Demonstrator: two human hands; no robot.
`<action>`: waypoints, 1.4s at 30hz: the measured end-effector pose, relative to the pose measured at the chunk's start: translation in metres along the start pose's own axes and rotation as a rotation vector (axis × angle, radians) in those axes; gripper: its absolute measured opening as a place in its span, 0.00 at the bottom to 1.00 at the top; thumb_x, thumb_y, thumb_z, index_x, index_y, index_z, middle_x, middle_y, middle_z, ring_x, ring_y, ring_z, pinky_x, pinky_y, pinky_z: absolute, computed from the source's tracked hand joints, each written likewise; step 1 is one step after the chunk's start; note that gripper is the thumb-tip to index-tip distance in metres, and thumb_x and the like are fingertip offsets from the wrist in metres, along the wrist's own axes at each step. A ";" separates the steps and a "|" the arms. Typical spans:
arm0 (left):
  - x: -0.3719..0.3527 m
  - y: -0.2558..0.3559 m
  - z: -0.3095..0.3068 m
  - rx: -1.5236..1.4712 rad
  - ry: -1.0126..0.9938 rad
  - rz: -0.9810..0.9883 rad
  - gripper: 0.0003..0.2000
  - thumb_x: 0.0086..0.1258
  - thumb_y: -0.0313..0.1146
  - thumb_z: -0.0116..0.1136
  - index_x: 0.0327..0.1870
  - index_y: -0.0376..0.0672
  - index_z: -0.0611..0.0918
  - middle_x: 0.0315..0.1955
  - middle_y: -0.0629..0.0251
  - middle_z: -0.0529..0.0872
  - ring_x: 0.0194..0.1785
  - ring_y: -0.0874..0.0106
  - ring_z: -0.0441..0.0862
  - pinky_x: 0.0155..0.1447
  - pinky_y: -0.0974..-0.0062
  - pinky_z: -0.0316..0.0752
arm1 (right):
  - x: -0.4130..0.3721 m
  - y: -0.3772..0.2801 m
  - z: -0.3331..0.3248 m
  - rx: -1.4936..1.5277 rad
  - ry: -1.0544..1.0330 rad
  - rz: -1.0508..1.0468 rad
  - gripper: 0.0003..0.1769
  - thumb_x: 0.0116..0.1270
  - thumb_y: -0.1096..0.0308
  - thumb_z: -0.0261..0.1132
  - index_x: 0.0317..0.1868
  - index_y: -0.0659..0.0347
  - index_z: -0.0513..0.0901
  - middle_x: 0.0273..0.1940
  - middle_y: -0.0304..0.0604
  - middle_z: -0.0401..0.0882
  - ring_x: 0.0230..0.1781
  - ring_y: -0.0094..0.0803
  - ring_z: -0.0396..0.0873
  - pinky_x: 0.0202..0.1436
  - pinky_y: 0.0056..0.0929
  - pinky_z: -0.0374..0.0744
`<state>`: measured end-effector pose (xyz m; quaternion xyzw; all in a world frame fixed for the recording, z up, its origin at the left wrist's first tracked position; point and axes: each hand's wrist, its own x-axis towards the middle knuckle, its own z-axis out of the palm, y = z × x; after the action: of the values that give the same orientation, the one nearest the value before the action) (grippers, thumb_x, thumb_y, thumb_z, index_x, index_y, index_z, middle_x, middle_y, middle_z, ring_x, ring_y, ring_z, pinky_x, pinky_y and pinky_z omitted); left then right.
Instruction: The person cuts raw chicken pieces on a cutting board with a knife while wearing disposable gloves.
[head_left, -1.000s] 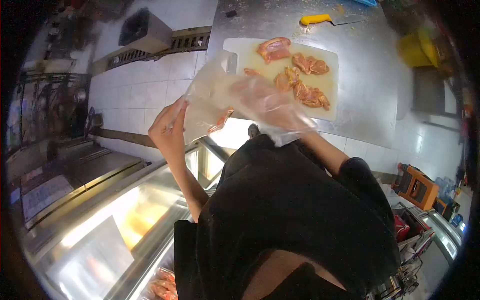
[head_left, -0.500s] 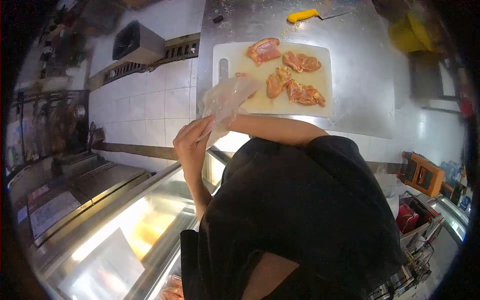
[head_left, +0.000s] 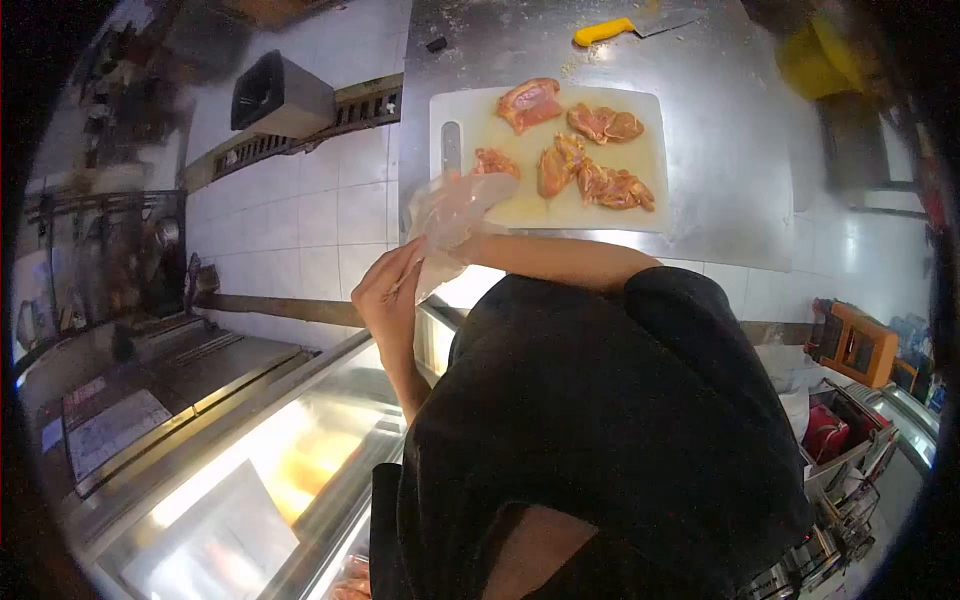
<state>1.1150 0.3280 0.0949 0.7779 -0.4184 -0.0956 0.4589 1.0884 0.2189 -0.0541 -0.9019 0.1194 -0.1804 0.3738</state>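
Note:
My left hand (head_left: 388, 283) pinches the edge of a clear plastic bag (head_left: 455, 208), just off the left front corner of a white cutting board (head_left: 545, 215). My right forearm reaches across from the right, and my right hand (head_left: 462, 243) is in or behind the bag, its fingers blurred by the plastic. Several pieces of raw, marinated-looking meat (head_left: 530, 104) lie on the board. One small piece (head_left: 494, 162) is right beside the bag's upper edge.
The board rests on a steel table (head_left: 730, 150). A yellow-handled knife (head_left: 604, 32) and a small black object (head_left: 436, 45) lie at its far side. A grey bin (head_left: 285, 95) stands at the upper left, a lit glass display case (head_left: 290, 450) at the lower left, an orange object (head_left: 858, 345) at the right.
The bag's upper part has moved down and left, showing more of the small meat piece. Both hands remain at the bag, and the whole view has shifted slightly.

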 end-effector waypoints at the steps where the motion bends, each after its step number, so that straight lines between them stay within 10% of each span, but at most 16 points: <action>1: 0.002 0.001 -0.002 0.021 0.028 0.007 0.11 0.54 0.18 0.60 0.39 0.38 0.84 0.32 0.59 0.85 0.34 0.74 0.81 0.40 0.79 0.74 | -0.001 0.000 0.001 0.008 0.018 -0.004 0.09 0.60 0.65 0.53 0.37 0.60 0.76 0.30 0.52 0.77 0.34 0.44 0.76 0.40 0.38 0.74; 7: 0.014 0.006 -0.007 0.071 0.109 -0.004 0.07 0.57 0.23 0.61 0.37 0.34 0.83 0.29 0.58 0.85 0.33 0.75 0.81 0.39 0.80 0.72 | -0.012 -0.002 0.005 0.055 0.106 -0.055 0.09 0.60 0.65 0.53 0.36 0.59 0.76 0.28 0.52 0.77 0.32 0.46 0.77 0.38 0.40 0.75; 12: 0.015 -0.001 -0.006 0.084 0.084 0.104 0.10 0.55 0.20 0.60 0.38 0.37 0.84 0.31 0.59 0.85 0.33 0.73 0.81 0.37 0.80 0.73 | 0.008 -0.030 -0.057 -0.186 -0.632 0.061 0.15 0.63 0.65 0.50 0.46 0.63 0.75 0.39 0.56 0.77 0.39 0.48 0.77 0.43 0.40 0.75; 24: 0.003 -0.004 -0.003 0.062 0.108 0.041 0.11 0.54 0.21 0.62 0.39 0.39 0.83 0.31 0.60 0.85 0.33 0.72 0.81 0.37 0.80 0.72 | 0.011 -0.005 0.002 -0.110 -0.195 0.025 0.16 0.62 0.63 0.53 0.45 0.63 0.75 0.39 0.55 0.77 0.39 0.47 0.77 0.43 0.39 0.75; 32: 0.019 -0.020 -0.008 0.293 0.243 0.188 0.07 0.55 0.25 0.62 0.36 0.41 0.84 0.28 0.62 0.84 0.25 0.71 0.78 0.29 0.80 0.70 | 0.001 -0.027 -0.065 0.142 -0.448 -0.067 0.16 0.61 0.61 0.54 0.45 0.62 0.76 0.39 0.54 0.78 0.39 0.46 0.78 0.43 0.38 0.75; 35: 0.023 -0.022 -0.013 0.423 0.250 0.061 0.06 0.57 0.26 0.62 0.36 0.40 0.84 0.28 0.61 0.84 0.24 0.72 0.78 0.28 0.79 0.70 | -0.008 -0.059 -0.129 0.285 -0.367 0.145 0.18 0.59 0.58 0.59 0.44 0.61 0.77 0.36 0.52 0.78 0.39 0.40 0.78 0.41 0.37 0.75; 38: 0.029 -0.034 -0.022 0.395 0.348 0.074 0.06 0.58 0.27 0.62 0.35 0.37 0.84 0.26 0.60 0.84 0.23 0.73 0.77 0.27 0.79 0.69 | -0.029 -0.026 -0.147 0.530 -0.017 -0.076 0.21 0.56 0.55 0.63 0.44 0.61 0.77 0.35 0.48 0.77 0.38 0.35 0.77 0.41 0.34 0.75; 42: 0.034 -0.038 -0.034 0.348 0.403 0.045 0.07 0.60 0.28 0.61 0.35 0.35 0.84 0.24 0.60 0.84 0.24 0.75 0.78 0.27 0.80 0.69 | -0.032 -0.035 -0.203 0.275 0.055 0.451 0.25 0.54 0.52 0.66 0.47 0.60 0.76 0.40 0.50 0.76 0.43 0.34 0.76 0.47 0.32 0.74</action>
<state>1.1760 0.3332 0.0918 0.8388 -0.3460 0.1448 0.3946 0.9779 0.1262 0.0969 -0.7880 0.3017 -0.1313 0.5204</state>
